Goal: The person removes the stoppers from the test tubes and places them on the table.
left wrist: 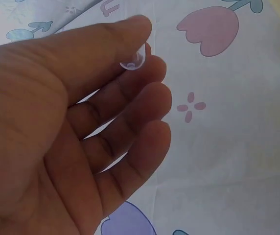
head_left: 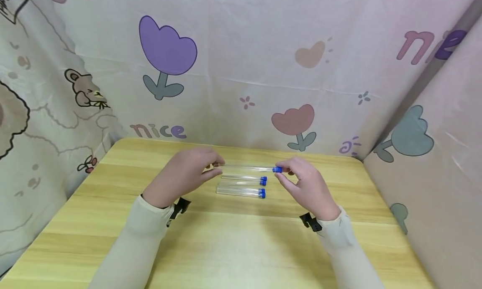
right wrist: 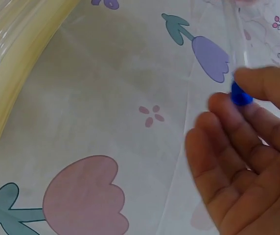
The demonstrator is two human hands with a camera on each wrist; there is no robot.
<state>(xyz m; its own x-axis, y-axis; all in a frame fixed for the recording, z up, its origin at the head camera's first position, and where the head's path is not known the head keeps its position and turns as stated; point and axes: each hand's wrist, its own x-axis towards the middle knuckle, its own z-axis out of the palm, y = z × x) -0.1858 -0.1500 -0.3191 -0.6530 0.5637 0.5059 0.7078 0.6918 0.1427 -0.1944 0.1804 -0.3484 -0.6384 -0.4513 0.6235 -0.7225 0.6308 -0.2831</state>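
Between the two hands a clear test tube lies level, with a blue cap at its right end. The left hand pinches the tube's rounded end between thumb and forefinger, its other fingers loosely bent. At the opposite end, the right hand grips the cap with thumb and fingertips. Just nearer the body, several more capped test tubes lie side by side on the table, all caps pointing right.
The wooden table ends at the back against a patterned cloth, which also hangs at both sides. Black straps sit at the wrists.
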